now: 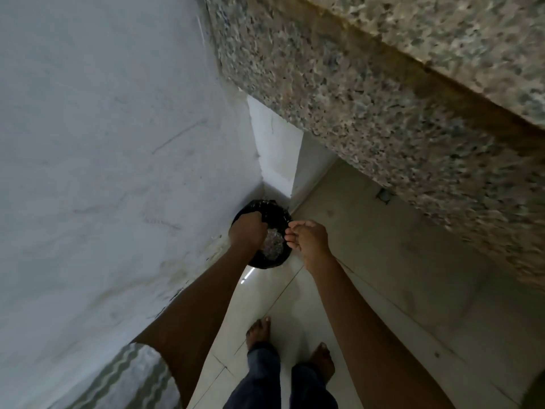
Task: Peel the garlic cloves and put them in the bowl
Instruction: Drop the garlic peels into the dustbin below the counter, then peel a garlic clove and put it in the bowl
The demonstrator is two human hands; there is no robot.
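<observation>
Bin: a waste bin (267,261) lined with a black bag stood on the tiled floor (368,246), tucked into the corner; pale, shiny scraps lay inside.
Left hand: the left hand (247,231) hung over the bin's mouth, back toward the camera, fingers curled down at the far rim; whether they gripped the liner or held anything could not be told.
Right hand: the right hand (311,240) hovered just beside the right rim, fingertips bunched against the thumb; any scrap between them was too small to make out.
Garlic and bowl: neither was in view.
Risk: light papery skins would likely drift past the rim onto the floor if let go from beside the bin rather than over it. A tug on the loose liner could pull it off the rim.
Surroundings: a white wall (103,143) closed the left side, and a speckled granite counter (383,128) overhung the right, leaving a narrow reach. The person's bare feet (259,332) stood near the bin, and a striped sleeve (138,376) showed at the lower left.
</observation>
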